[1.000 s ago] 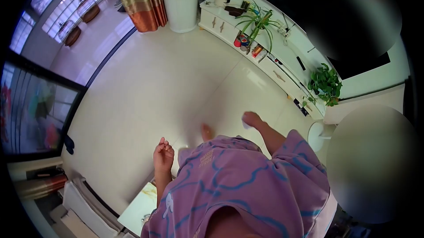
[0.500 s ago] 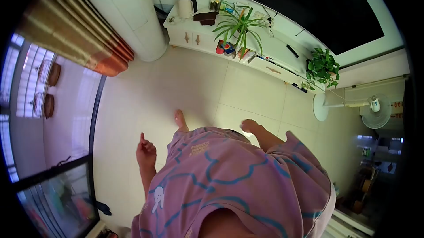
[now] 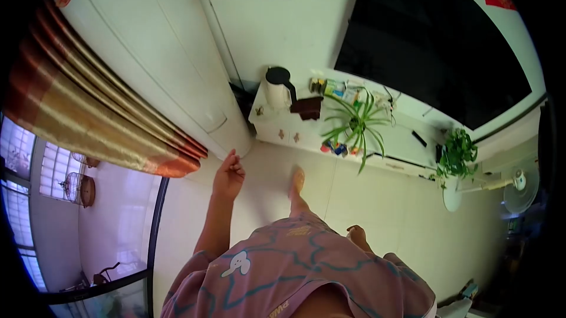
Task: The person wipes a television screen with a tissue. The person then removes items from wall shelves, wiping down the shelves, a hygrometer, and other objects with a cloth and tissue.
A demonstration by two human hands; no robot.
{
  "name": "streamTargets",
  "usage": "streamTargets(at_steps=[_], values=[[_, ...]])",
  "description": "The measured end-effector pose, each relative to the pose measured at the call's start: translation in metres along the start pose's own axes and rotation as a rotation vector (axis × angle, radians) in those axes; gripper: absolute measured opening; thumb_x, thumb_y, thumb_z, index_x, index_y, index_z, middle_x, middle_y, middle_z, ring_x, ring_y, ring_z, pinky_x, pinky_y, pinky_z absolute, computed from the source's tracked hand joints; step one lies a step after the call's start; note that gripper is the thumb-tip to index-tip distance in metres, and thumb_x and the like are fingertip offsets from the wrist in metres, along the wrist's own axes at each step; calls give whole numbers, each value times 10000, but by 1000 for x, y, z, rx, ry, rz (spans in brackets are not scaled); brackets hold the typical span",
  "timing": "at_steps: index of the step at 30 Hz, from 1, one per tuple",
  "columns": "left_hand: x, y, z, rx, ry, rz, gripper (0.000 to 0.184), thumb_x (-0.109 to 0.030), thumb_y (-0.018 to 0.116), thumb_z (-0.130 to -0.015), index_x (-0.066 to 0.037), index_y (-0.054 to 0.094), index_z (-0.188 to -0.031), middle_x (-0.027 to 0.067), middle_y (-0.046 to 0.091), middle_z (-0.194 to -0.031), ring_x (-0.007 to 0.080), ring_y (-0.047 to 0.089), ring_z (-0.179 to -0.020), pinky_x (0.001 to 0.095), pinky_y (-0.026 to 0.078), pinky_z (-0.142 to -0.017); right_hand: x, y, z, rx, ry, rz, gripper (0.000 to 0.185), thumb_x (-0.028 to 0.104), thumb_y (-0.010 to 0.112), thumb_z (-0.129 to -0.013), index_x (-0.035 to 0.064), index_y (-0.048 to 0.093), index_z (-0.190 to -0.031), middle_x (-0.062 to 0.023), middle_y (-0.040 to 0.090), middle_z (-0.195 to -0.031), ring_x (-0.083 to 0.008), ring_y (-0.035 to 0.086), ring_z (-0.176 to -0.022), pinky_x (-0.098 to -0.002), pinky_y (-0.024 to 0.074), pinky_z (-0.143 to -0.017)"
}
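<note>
L hand (image 3: 230, 173) was half-open, appar. empty, nearest curtain (image 3: 112, 120); R hand (image 3: 358, 237): couldn't tell. Curtain looked soft, light; hem (image 3: 180, 168) suited gripping.

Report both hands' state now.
Left hand: partly open, loosely curled, no object visible.
Right hand: too unclear to tell whether open, closed or holding anything.

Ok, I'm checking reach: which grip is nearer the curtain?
Left. In view, the left grip is just right of the curtain, not touching; the right grip is lower and farther right.

Left hand (image 3: 229, 176) swung forward, kettle (image 3: 275, 92) now nearer
</note>
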State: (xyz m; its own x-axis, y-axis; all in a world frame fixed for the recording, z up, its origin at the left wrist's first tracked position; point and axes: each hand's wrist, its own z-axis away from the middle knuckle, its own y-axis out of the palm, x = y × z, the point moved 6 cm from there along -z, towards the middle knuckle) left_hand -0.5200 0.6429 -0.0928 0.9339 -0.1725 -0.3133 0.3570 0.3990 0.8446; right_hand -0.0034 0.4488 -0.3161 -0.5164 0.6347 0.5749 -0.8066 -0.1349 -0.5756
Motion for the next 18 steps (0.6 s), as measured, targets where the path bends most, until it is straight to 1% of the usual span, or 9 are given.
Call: streamTargets(at_steps=[4,7,8,9,11,12,13,14,18], values=[[7,34,-58,-38,-47,40,240,-101,565,-921,-80,553,-1160,21,608,-888,114,555,-709,249,477,-639,70,7,-135,114,-209,114,264,260,512,-835,57,679,-825,-186,668,-837,-334,627,-738,-402,486,-716],[-3,65,-83,-132,-41,40,227,-121,549,-930,-72,555,-1152,30,599,-895,144,567,-754,270,491,-684,220,-8,-203,206,-175,164,503,523,504,-844,48,662,-809,-192,624,-757,-367,615,-745,-465,440,-747],[-10,75,-92,-134,-26,40,224,-130,542,-935,-68,555,-1150,32,594,-896,157,571,-775,279,496,-705,280,-12,-218,235,-301,306,455,476,470,-904,58,650,-902,-181,597,-685,-350,618,-712,-475,451,-696],[-15,81,-99,-145,-24,42,224,-130,542,-935,-68,555,-1150,32,594,-896,157,571,-775,279,496,-705,341,-12,-220,15,-873,625,361,381,432,-958,78,621,-1003,-178,581,-632,-334,614,-654,-470,461,-625],[-27,97,-114,-121,4,60,175,-110,524,-931,-74,589,-1090,33,594,-890,157,583,-767,281,515,-701,453,-15,-229,-32,-1032,814,273,302,475,-948,66,608,-979,-159,596,-659,-322,593,-590,-450,464,-593],[-32,103,-121,-123,9,65,175,-110,524,-931,-74,589,-1090,33,594,-890,157,583,-767,281,515,-701,493,-20,-248,69,-916,342,284,313,553,-896,36,616,-899,-148,610,-681,-288,591,-607,-407,465,-612],[-38,108,-128,-136,8,75,175,-107,530,-928,-73,591,-1088,35,594,-890,158,583,-774,282,514,-704,565,-41,-202,127,-555,-56,279,300,617,-849,20,621,-850,-140,621,-716,-251,599,-664,-360,469,-653],[-44,112,-136,-146,8,85,175,-105,535,-925,-72,592,-1086,37,594,-889,159,582,-781,283,513,-707,602,-36,-205,110,-744,-221,220,240,631,-847,23,625,-882,-136,631,-766,-233,616,-741,-340,477,-698],[-70,125,-169,-102,-15,84,181,-108,536,-925,-69,594,-1092,40,594,-891,160,579,-789,283,508,-713,770,-61,-134,-124,-1098,-7,261,187,619,-853,71,620,-1086,-152,612,-1094,-299,615,-934,-368,486,-818]])
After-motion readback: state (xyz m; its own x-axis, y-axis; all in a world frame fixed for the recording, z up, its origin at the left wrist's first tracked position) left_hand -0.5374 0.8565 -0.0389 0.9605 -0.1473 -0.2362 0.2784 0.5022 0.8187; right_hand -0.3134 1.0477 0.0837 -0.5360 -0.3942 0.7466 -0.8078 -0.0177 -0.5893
